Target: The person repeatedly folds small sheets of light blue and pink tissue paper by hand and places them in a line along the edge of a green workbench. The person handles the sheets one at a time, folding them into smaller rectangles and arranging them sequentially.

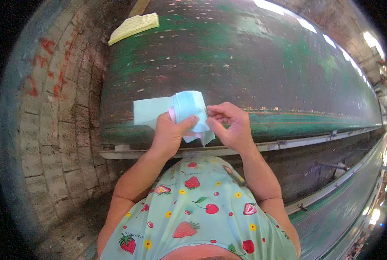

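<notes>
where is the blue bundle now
Near the centre of the head view: the blue bundle is in the left hand, just left of the right hand, by the green surface's near edge.

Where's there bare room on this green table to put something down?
The widest free patch is the tabletop beyond and right of the right hand, speckled with small flecks. Another lies between the yellow piece and the pale blue sheet. It's crowded around the left hand, blue bundle and sheet.
</notes>
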The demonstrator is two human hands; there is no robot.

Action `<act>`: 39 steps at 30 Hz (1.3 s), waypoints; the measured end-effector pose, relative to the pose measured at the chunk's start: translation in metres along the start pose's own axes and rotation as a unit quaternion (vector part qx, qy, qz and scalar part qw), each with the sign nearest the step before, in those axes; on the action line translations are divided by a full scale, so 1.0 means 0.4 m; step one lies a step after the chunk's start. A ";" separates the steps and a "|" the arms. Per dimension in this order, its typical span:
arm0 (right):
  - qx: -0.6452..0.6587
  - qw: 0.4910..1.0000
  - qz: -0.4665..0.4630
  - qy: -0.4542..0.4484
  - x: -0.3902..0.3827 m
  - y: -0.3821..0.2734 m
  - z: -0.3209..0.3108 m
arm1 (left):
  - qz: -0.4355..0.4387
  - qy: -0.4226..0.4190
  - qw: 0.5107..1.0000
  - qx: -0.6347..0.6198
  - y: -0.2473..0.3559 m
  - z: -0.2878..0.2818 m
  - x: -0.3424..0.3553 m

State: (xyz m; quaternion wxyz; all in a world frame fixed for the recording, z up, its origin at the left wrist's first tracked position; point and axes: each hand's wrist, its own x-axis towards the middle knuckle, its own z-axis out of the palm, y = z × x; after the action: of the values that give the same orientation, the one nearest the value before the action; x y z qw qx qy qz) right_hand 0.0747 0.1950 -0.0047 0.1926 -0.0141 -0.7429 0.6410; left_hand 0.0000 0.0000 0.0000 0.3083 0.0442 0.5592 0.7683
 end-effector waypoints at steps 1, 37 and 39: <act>-0.054 0.998 -0.005 -0.013 -0.011 -0.014 0.012 | -0.008 0.000 1.000 0.016 0.001 -0.014 -0.001; 0.146 0.943 0.289 0.079 -0.034 0.158 -0.104 | -0.046 0.002 0.998 0.044 -0.099 0.092 0.093; 0.178 0.931 0.297 0.116 -0.043 0.158 -0.092 | -0.049 0.000 0.997 0.054 -0.105 0.086 0.097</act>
State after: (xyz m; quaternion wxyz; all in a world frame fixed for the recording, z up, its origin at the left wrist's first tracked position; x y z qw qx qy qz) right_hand 0.0875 0.2366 -0.0661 0.0777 -0.2736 -0.5512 0.7844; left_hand 0.0008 0.0568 -0.0354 0.3427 0.0335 0.6017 0.7207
